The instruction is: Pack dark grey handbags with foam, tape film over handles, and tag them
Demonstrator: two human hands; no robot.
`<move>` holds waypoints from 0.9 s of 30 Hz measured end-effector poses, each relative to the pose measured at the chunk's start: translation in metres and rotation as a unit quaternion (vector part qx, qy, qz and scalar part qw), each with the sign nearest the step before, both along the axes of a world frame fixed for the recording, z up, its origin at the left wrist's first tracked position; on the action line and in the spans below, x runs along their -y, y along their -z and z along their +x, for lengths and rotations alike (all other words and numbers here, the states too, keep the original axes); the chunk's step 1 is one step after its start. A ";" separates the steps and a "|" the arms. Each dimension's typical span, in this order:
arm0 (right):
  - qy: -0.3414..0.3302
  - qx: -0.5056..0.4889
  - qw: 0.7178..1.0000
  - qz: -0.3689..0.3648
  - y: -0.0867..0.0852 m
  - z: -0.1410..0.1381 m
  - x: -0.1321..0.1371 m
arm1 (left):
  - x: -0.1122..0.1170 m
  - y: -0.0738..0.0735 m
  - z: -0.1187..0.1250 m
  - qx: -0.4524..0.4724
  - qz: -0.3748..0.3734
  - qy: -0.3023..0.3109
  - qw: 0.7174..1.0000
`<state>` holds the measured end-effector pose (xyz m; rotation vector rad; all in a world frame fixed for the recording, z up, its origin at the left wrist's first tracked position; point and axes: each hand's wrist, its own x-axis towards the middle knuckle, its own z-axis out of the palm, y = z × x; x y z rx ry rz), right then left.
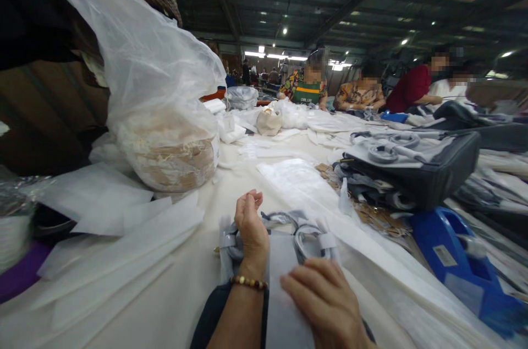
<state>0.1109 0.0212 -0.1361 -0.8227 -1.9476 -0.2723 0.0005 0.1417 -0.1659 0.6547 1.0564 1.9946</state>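
Note:
My left hand (251, 230), with a beaded bracelet at the wrist, is raised over the left side of a dark bag (209, 316). Its fingers are drawn together, and whatever may be between them is too small to make out. My right hand (325, 296) lies with fingers stretched out over a pale grey sheet (284, 261) on the bag. Beyond the hands, coiled grey straps (308, 240) in clear wrapping rest at the bag's far end. My forearms and hands cover much of the bag.
A blue tape dispenser (449, 255) stands at right, near a stack of dark bags (429, 173). On the left are white sheets (124, 250) and a large plastic-wrapped bundle (169, 156). Several people sit or stand along the table's far side.

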 end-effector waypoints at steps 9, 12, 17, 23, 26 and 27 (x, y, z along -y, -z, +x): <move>0.011 0.108 0.993 0.044 0.049 -0.015 0.049 | -0.005 0.000 0.001 -0.029 -0.017 0.023 0.999; 0.020 0.113 0.992 0.057 0.054 -0.021 0.056 | -0.008 0.002 0.004 -0.064 -0.021 0.030 0.997; 0.025 0.108 0.991 0.079 0.068 -0.019 0.066 | 0.000 -0.003 0.006 -0.176 -0.003 0.063 0.982; 0.007 0.112 0.993 0.037 0.079 -0.011 0.073 | 0.085 -0.021 -0.029 -0.422 0.115 0.221 0.871; -0.005 0.100 0.995 0.011 0.082 -0.012 0.076 | 0.133 -0.008 -0.055 -0.542 0.197 0.292 0.763; -0.012 0.099 0.995 -0.007 0.082 -0.013 0.077 | 0.144 -0.001 -0.063 -0.613 0.239 0.287 0.697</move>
